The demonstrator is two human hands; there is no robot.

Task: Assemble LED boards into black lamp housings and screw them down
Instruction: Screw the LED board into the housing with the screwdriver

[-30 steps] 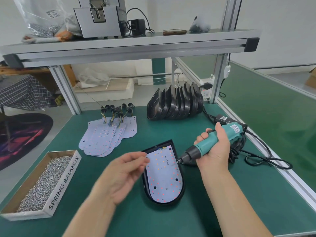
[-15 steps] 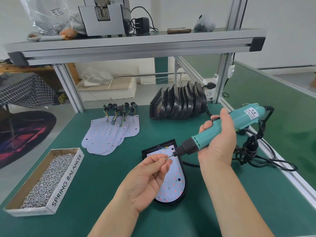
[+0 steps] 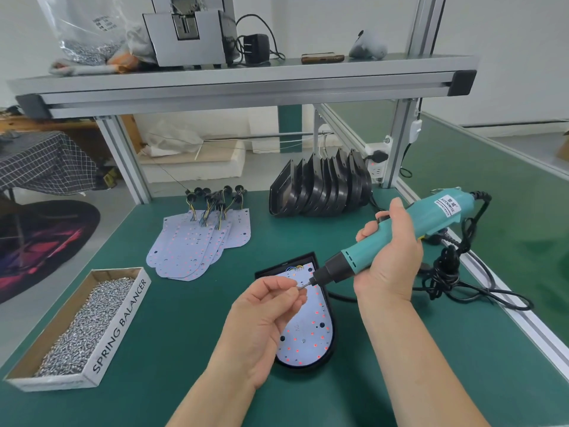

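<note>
LED board [image 3: 311,337], white and dotted with red, lies inside a black housing [image 3: 268,273] flat on the green counter [image 3: 184,334], near the front edge and right of centre, with its coloured wires at the far end. Over the back of the counter runs an aluminium shelf [image 3: 246,75] carrying a metal fixture, a plug adapter and a bag. At the left front sits a long cardboard box [image 3: 120,322] marked SPRING BALANCER, filled with silver screws [image 3: 86,318]. Toward the back, more housings stand on edge in a leaning stack [image 3: 317,186], and to its left spare boards [image 3: 191,245] lie fanned in an overlapping pile, their wired connectors pointing away. A teal screwdriver [image 3: 434,211] is held tilted above the housing, bit end down and to the left, its black cord [image 3: 446,272] coiled on the counter by the right rail. The hands are close together over the far half of the board. The right hand [image 3: 388,257] is wrapped around the screwdriver's body. The left hand [image 3: 264,318] is raised palm-inward, thumb and forefinger pinching a small screw [image 3: 300,288] at the tip of the bit [image 3: 306,284], above the board rather than touching it.
</note>
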